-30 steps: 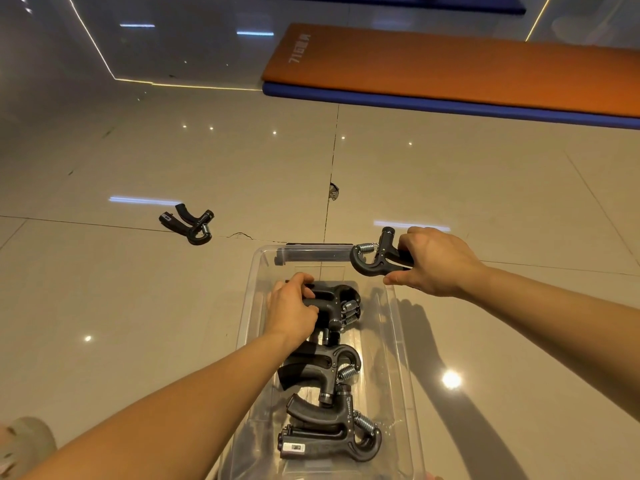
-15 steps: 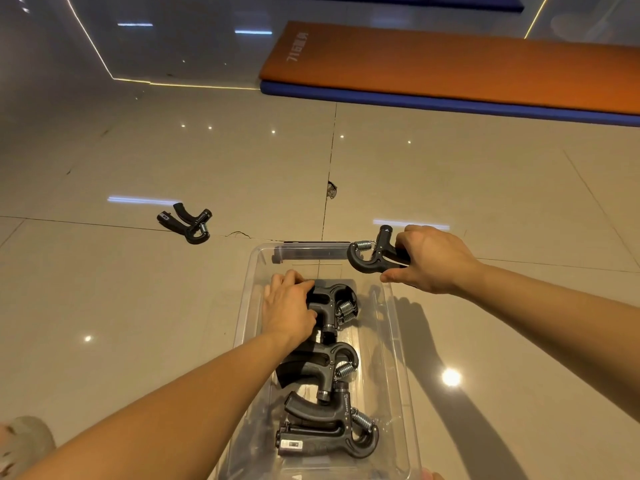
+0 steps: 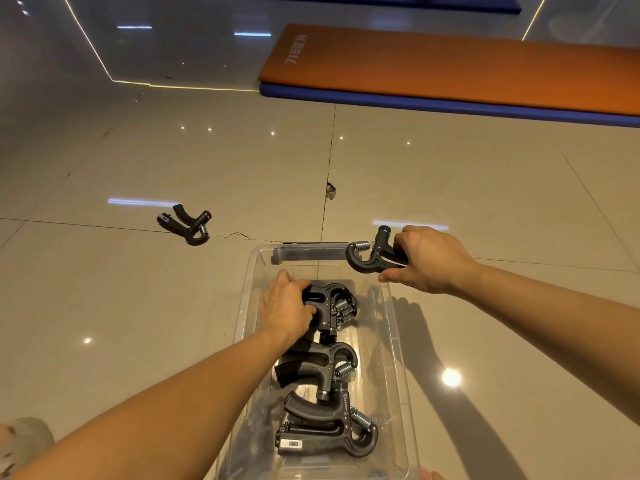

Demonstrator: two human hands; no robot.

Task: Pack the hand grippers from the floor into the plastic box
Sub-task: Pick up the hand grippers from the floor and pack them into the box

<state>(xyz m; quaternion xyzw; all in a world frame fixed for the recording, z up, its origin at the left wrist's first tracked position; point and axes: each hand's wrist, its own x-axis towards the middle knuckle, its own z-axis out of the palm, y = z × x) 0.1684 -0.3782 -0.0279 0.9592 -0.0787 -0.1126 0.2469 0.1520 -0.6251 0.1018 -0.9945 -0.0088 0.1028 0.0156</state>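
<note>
A clear plastic box (image 3: 394,344) stands on the tiled floor in front of me. Several black hand grippers with steel springs lie inside it in a row (image 3: 329,427). My left hand (image 3: 285,306) is down in the box and holds the farthest hand gripper (image 3: 330,301) by its handles. My right hand (image 3: 427,259) grips another hand gripper (image 3: 369,256) by its handles, in the air above the box's far right corner. One more hand gripper (image 3: 188,223) lies on the floor to the far left of the box.
An orange mat on a blue mat (image 3: 450,67) lies on the floor far ahead. A small metal piece (image 3: 330,192) sits in the tile seam beyond the box. A shoe (image 3: 24,441) shows at the bottom left.
My left hand has settled lower on the farthest hand gripper in the box. My right hand has held the gripped one nearly still above the far right corner.
</note>
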